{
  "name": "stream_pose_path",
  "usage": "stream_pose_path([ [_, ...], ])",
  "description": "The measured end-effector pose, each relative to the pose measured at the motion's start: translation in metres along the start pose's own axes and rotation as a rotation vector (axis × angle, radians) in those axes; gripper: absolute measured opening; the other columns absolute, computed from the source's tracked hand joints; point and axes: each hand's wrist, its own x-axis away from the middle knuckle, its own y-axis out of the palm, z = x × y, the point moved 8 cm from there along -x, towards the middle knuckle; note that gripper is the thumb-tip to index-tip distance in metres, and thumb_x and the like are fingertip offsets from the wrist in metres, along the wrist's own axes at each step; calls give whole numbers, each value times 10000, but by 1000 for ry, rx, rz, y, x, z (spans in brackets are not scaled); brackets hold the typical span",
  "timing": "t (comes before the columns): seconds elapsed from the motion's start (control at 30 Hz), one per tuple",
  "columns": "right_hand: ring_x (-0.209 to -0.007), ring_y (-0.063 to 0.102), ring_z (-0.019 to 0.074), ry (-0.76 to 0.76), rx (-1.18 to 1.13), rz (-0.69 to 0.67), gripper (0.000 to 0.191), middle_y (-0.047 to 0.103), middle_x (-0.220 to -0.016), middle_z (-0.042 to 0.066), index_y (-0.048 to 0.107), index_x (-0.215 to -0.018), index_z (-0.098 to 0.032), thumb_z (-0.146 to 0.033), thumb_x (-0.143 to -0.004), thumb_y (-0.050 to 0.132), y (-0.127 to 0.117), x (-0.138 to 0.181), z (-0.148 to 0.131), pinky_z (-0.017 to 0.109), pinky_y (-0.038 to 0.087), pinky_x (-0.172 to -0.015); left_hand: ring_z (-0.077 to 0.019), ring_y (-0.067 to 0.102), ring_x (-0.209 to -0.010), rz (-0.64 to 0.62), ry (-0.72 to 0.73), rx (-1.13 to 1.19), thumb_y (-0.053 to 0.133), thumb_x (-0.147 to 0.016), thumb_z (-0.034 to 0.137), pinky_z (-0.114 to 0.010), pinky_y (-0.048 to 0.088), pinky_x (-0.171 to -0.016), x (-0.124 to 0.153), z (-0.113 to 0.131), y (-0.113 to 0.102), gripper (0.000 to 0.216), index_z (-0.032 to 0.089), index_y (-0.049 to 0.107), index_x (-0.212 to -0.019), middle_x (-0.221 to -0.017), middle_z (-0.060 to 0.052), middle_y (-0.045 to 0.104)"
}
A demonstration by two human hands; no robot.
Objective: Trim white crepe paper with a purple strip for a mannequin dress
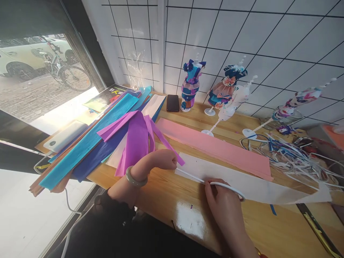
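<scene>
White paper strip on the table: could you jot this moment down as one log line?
left hand: pinching end of white paper strip | right hand: on strip's near edge | pink paper: flat behind | table: wooden

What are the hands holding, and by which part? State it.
Both hold the white paper sheet by its near long edge: the left hand pinches the left end, and the right hand grips the folded edge further along.
</scene>
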Motion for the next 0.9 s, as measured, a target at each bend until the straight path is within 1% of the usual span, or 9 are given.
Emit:
stream_pose_path([
  [0.07,-704,606,215,3,2,-1,289,670,-895,82,622,-778,-174,-344,-878,410,1,-1,1,331,397,-636,-94,226,-461,5,6,28,459,-566,179,-295,166,-496,0,1,-1,233,178,254,-456,-482,23,256],
  [0.13,-698,607,217,5,-4,12,300,673,-890,89,627,-780,-167,-345,-879,407,1,-1,2,331,404,-644,-88,228,-460,43,-1,57,460,-574,186,-289,171,-481,1,1,-5,227,179,261,-465,-487,27,258],
  [0.2,-704,609,219,13,-21,25,305,674,-885,90,629,-782,-163,-348,-879,407,0,-2,4,331,411,-654,-82,267,-457,85,-10,100,469,-584,199,-272,195,-460,2,3,-10,198,177,305,-474,-489,30,309],
  [0.23,-708,609,220,20,-32,30,306,674,-885,89,630,-783,-162,-350,-878,408,0,-2,4,330,412,-655,-81,312,-462,86,-11,135,475,-592,211,-257,220,-451,2,3,-11,171,176,346,-485,-497,30,360],
  [0.33,-732,611,220,45,-62,20,304,671,-899,88,628,-788,-161,-357,-875,412,0,-4,7,325,414,-658,-103,485,-539,16,-22,267,486,-616,245,-210,331,-464,1,5,-5,95,171,473,-558,-571,14,522],
  [0.43,-751,612,218,86,-86,-13,305,668,-914,81,623,-784,-161,-355,-876,408,2,-6,10,319,414,-669,-123,554,-600,-31,-46,330,480,-625,254,-199,397,-491,-2,4,1,102,165,528,-609,-623,-4,584],
  [0.67,-775,619,228,185,-229,-98,325,673,-937,79,625,-782,-171,-400,-869,412,4,-8,22,325,412,-707,-121,554,-607,-29,-33,321,483,-604,228,-198,404,-491,-3,2,1,99,156,544,-575,-616,-5,589],
  [0.8,-816,618,234,207,-296,-123,323,679,-923,84,633,-797,-180,-423,-861,430,4,-6,31,324,410,-748,-117,544,-609,-15,-28,292,481,-596,223,-198,380,-490,-3,3,0,97,155,544,-565,-607,0,580],
  [0.9,-802,618,224,210,-325,-130,313,680,-913,78,632,-790,-185,-423,-859,439,4,-5,34,316,411,-741,-108,522,-587,-5,-27,291,480,-595,228,-201,360,-488,-3,4,0,98,153,521,-547,-599,3,576],
])
